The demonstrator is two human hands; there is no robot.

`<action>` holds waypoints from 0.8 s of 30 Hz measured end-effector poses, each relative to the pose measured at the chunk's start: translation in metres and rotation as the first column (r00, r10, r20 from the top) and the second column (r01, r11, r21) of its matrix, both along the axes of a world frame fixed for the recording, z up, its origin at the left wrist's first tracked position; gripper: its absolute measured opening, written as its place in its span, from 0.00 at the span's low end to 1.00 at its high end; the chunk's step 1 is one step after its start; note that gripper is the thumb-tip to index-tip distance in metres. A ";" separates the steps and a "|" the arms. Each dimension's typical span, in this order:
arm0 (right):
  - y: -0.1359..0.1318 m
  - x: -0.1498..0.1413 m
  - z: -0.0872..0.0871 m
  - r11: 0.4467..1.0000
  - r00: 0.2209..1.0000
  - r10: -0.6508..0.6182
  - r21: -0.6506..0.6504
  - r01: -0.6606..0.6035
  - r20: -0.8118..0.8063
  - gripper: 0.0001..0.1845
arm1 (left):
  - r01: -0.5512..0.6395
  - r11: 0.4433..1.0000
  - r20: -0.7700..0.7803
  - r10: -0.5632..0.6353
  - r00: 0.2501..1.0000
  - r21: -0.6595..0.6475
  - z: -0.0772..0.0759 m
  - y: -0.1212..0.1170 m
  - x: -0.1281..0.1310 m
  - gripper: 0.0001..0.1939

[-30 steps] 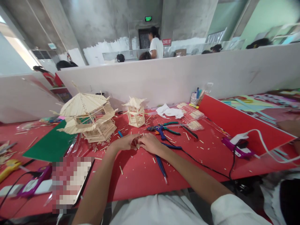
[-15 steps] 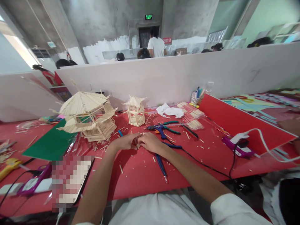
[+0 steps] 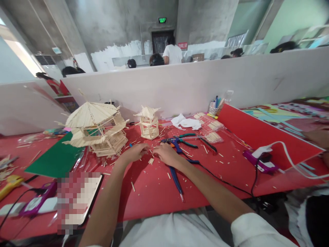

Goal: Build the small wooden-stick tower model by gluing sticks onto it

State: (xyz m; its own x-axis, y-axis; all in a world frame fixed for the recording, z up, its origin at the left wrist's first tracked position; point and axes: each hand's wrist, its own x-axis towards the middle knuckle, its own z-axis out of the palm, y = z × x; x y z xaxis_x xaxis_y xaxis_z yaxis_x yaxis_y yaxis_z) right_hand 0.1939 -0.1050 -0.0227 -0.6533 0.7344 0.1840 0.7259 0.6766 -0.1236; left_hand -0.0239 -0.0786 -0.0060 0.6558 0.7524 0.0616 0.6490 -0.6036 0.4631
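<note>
A small bundle of short wooden sticks (image 3: 151,160) lies on the red table between my hands. My left hand (image 3: 137,152) is just left of it, with fingers bent but apart and no object visible in them. My right hand (image 3: 164,153) is close on the other side, its fingers loosely curved over the tabletop, also without a visible object. Behind the hands stands a small stick pavilion (image 3: 149,128); a larger stick pavilion (image 3: 99,127) is to the left. A blue glue gun (image 3: 175,142) rests beyond my right hand, and blue tweezers (image 3: 177,183) lie beside my right forearm.
Pliers with green handles (image 3: 189,141), a white cloth (image 3: 185,121) and bagged sticks (image 3: 212,128) lie at the back. A red board (image 3: 262,133) and a purple power strip (image 3: 260,163) are on the right. A green board (image 3: 56,156) and a tablet-like device (image 3: 87,199) are left.
My hands, together around the small sticks before, have moved slightly apart. The stick bundle now shows on the table between them.
</note>
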 end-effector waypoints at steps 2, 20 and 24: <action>-0.001 -0.003 -0.002 1.000 0.999 0.027 0.002 -0.027 0.023 0.14 | -0.006 0.997 -0.043 0.010 0.999 0.079 -0.003 0.003 -0.001 0.13; 0.016 0.017 0.004 0.996 0.996 -0.091 -0.008 0.091 0.000 0.16 | 0.069 0.995 -0.137 -0.058 0.989 0.077 -0.020 0.009 -0.004 0.08; 0.013 0.014 0.004 0.996 0.994 -0.088 -0.004 0.088 0.066 0.15 | 0.027 0.998 -0.138 -0.019 0.990 0.060 -0.010 0.004 -0.010 0.10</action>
